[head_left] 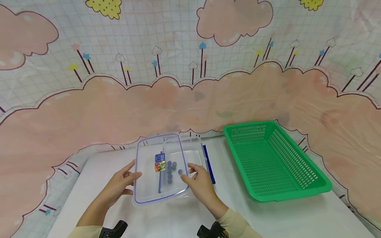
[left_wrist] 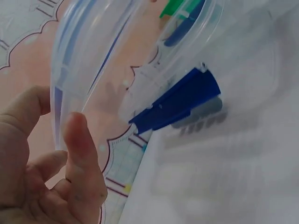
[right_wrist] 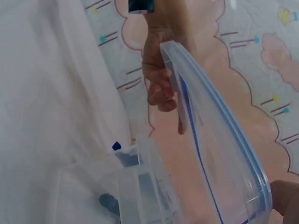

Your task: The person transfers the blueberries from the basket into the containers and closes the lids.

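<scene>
A clear plastic lid (head_left: 148, 188) with a blue-edged rim and a small printed label (head_left: 159, 162) is raised over a clear box (head_left: 194, 155). My left hand (head_left: 119, 181) pinches its left edge, thumb on the near face and fingers behind, as the left wrist view shows of the lid (left_wrist: 74, 79). On the opposite edge, my right hand (head_left: 202, 185) pinches it between thumb and fingers. A blue clip flap (head_left: 209, 164) sticks out along the box's right side; another blue flap (left_wrist: 182, 100) hangs at its left. Several small dark round shapes (head_left: 169, 172) show through the lid.
To the right stands a green perforated basket (head_left: 252, 191) on the white table (head_left: 119, 211). Behind the table hangs a patterned cloth (head_left: 190, 105) with clouds and stars, which also reaches down past the table's sides.
</scene>
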`<state>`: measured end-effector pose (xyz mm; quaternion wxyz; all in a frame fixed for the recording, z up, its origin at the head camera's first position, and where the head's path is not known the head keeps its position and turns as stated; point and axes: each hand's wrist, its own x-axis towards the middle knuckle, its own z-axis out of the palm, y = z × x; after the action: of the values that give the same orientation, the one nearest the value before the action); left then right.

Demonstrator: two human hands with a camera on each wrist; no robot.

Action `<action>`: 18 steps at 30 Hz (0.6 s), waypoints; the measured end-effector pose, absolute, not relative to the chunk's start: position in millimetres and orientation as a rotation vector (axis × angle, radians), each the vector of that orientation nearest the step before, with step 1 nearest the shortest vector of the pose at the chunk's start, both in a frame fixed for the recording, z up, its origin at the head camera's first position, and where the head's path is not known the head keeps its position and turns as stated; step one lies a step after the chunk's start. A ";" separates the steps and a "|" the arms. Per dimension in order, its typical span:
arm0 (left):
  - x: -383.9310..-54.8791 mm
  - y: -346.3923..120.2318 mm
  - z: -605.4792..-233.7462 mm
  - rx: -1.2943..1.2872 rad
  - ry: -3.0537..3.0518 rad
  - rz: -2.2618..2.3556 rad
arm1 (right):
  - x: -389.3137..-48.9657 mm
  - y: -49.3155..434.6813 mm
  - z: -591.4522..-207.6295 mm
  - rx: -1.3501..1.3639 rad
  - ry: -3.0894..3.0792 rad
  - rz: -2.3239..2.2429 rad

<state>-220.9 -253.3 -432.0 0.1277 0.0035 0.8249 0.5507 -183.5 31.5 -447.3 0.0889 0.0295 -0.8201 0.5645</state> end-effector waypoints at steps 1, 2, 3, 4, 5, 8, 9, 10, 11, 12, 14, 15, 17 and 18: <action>-222.8 -248.1 -432.7 0.011 2.401 1.606 | -184.5 35.2 -449.2 0.073 -2.428 1.658; -224.9 -243.2 -433.8 0.017 2.402 1.612 | -185.8 39.1 -450.9 0.060 -2.416 1.640; -226.8 -238.7 -434.8 0.020 2.397 1.623 | -186.7 43.0 -452.4 0.046 -2.406 1.629; -228.4 -234.2 -435.6 0.019 2.397 1.629 | -187.7 46.6 -453.2 0.033 -2.397 1.621; -229.7 -229.9 -436.4 0.023 2.403 1.629 | -188.9 50.0 -454.3 0.022 -2.394 1.609; -233.9 -218.5 -438.8 0.034 2.408 1.634 | -191.5 58.5 -455.5 -0.017 -2.393 1.589; -235.5 -215.1 -439.5 0.032 2.411 1.636 | -192.0 60.9 -455.4 -0.022 -2.391 1.579; -237.2 -212.0 -440.4 0.035 2.419 1.630 | -192.9 63.2 -455.3 -0.035 -2.392 1.569; -239.0 -209.1 -441.4 0.038 2.424 1.628 | -193.6 65.4 -455.1 -0.041 -2.389 1.559; -240.7 -206.3 -442.2 0.035 2.426 1.632 | -194.3 67.7 -454.8 -0.051 -2.387 1.555; -244.2 -201.1 -444.0 0.031 2.439 1.637 | -196.0 72.1 -454.3 -0.067 -2.383 1.543; -245.8 -198.5 -444.9 0.026 2.442 1.640 | -196.9 74.1 -454.3 -0.072 -2.379 1.538; -248.6 -193.9 -446.7 0.023 2.444 1.647 | -198.8 77.7 -455.2 -0.090 -2.375 1.531; -249.6 -191.8 -447.5 0.018 2.443 1.653 | -200.0 79.4 -456.2 -0.099 -2.373 1.524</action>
<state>-249.6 -191.8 -447.5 0.0958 0.0062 0.8244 0.5579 -200.0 79.4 -456.2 0.1592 -0.0347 -0.8301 0.5333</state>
